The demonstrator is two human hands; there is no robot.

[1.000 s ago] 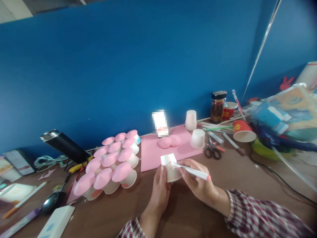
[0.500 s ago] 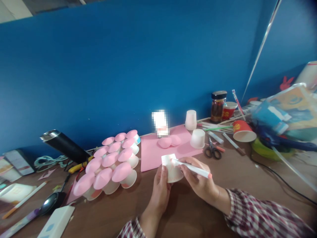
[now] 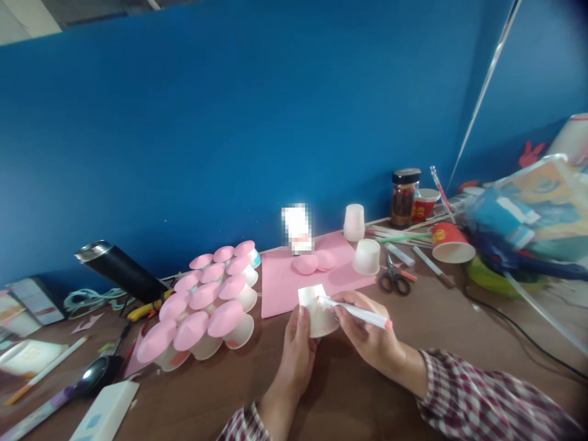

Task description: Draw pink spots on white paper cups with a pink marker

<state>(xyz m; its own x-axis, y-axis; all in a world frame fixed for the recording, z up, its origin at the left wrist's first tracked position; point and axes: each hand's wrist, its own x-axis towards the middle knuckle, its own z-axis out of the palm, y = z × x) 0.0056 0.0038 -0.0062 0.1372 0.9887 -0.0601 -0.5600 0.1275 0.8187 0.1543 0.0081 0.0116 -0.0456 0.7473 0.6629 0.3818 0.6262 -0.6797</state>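
A small white paper cup is upside down in my left hand, whose fingers wrap its left side. My right hand grips a white marker with an orange-red end, its tip touching or very near the cup's side. Faint marks show there, too blurred to make out. Behind the cup lies a pink paper sheet bearing two pink paper cones. To the left stand several upturned white cups capped with pink cones.
Right of the sheet are an upturned cup, a cup stack, scissors, loose markers and red paper cups. A black tumbler leans at left, near a white box. A blue partition stands behind.
The cup has shifted very slightly left in my left hand. My right hand and the marker stay almost in place.
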